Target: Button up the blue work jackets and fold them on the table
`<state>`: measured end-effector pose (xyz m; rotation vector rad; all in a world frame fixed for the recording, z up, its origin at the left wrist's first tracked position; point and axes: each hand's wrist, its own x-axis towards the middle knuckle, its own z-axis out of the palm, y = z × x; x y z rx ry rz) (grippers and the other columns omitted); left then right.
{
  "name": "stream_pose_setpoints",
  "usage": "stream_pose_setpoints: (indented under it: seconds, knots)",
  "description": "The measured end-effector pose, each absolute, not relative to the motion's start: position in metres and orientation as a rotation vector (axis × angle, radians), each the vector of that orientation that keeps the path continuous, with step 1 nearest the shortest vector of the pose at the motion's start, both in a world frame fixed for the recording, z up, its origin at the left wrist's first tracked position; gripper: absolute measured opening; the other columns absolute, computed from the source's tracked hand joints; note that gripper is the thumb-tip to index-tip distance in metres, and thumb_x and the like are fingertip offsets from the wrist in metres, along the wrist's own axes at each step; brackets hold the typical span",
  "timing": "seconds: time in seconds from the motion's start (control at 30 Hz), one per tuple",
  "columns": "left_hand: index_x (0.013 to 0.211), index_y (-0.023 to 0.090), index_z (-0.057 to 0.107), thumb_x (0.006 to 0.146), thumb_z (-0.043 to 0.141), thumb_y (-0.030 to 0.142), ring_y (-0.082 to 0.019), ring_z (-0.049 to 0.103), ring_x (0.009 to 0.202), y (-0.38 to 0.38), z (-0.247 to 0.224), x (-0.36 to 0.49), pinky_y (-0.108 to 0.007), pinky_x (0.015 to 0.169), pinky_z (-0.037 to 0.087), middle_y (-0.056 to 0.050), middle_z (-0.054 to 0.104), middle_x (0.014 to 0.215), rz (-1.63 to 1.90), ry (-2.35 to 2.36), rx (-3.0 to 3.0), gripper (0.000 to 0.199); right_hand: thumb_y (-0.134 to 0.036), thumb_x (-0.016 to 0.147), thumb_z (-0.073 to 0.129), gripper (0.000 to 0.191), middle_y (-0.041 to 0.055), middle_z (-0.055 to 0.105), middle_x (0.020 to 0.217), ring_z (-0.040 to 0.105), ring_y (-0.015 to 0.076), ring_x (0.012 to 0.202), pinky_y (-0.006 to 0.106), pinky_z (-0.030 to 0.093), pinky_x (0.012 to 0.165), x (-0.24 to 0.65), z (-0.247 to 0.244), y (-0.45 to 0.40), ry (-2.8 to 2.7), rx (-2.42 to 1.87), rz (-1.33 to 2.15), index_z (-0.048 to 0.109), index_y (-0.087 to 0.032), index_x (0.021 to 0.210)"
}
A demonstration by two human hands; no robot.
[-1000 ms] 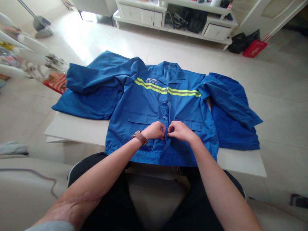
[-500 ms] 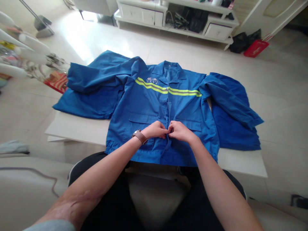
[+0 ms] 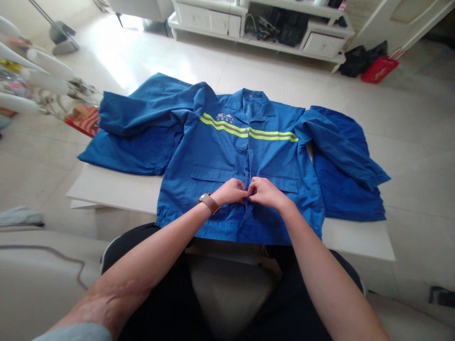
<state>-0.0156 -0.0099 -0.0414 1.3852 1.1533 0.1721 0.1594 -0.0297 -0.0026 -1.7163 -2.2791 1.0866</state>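
A blue work jacket (image 3: 213,151) with a yellow-and-grey reflective stripe (image 3: 272,136) lies front up, its collar away from me and its sleeves out to both sides. My left hand (image 3: 231,192), with a brown-strapped watch (image 3: 209,202) at the wrist, pinches the front placket low on the jacket. Fingertip to fingertip with it, my right hand (image 3: 265,192) pinches the other side of the same front edge. Whatever button lies between the fingers is hidden. Above the hands, snaps show along the opening, and the one at the stripe looks fastened.
Under the jacket is a white board-like table (image 3: 113,187). More blue cloth (image 3: 348,189) lies beneath the sleeves. Farther off stand a white TV cabinet (image 3: 213,21), a red bag (image 3: 380,70) and a dustpan (image 3: 66,45). At the left is a rack with white rods (image 3: 46,80).
My left wrist and watch have shifted slightly to the right. Both hands keep their pinch at the same place on the placket, and the jacket lies as before.
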Motion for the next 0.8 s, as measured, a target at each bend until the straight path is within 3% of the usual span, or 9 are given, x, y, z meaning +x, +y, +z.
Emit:
stream_pose_setpoints:
  seconds: [0.2, 0.43, 0.6, 0.8]
  knots:
    - [0.084, 0.016, 0.060, 0.077, 0.063, 0.010, -0.016, 0.072, 0.063, -0.010, -0.042, -0.015, -0.020, 0.056, 0.052, 0.001, 0.068, 0.060, 0.191, 1.151, 1.351, 0.010, -0.007, 0.069, 0.071, 0.014, 0.0020, 0.063, 0.087, 0.059, 0.0133, 0.077, 0.022, 0.043, 0.067, 0.158, -0.001, -0.030, -2.269, -1.734, 1.094, 0.078, -0.017, 0.076]
    - [0.081, 0.016, 0.058, 0.078, 0.065, 0.012, -0.013, 0.068, 0.059, -0.009, -0.039, -0.014, -0.020, 0.055, 0.049, 0.002, 0.065, 0.057, 0.226, 1.144, 1.368, 0.008, -0.011, 0.079, 0.065, 0.012, 0.0026, 0.064, 0.086, 0.059, 0.0140, 0.078, 0.023, 0.042, 0.069, 0.158, -0.004, -0.030, -2.236, -1.752, 1.051, 0.074, -0.017, 0.073]
    - [0.086, 0.015, 0.062, 0.070, 0.067, 0.007, -0.011, 0.065, 0.056, -0.008, -0.035, -0.016, -0.018, 0.053, 0.047, 0.003, 0.067, 0.060, 0.233, 1.122, 1.394, 0.018, -0.012, 0.080, 0.063, 0.012, 0.0023, 0.063, 0.088, 0.058, 0.0143, 0.079, 0.024, 0.040, 0.070, 0.159, -0.005, -0.030, -2.232, -1.805, 1.029, 0.070, -0.018, 0.072]
    - [0.082, 0.015, 0.063, 0.070, 0.069, 0.009, -0.015, 0.068, 0.057, -0.003, -0.026, -0.022, -0.019, 0.050, 0.045, 0.000, 0.068, 0.058, 0.158, 1.158, 1.406, 0.014, -0.019, 0.084, 0.064, 0.010, 0.0022, 0.063, 0.092, 0.058, 0.0153, 0.082, 0.025, 0.040, 0.072, 0.158, -0.004, -0.029, -2.223, -1.807, 1.008, 0.067, -0.020, 0.075]
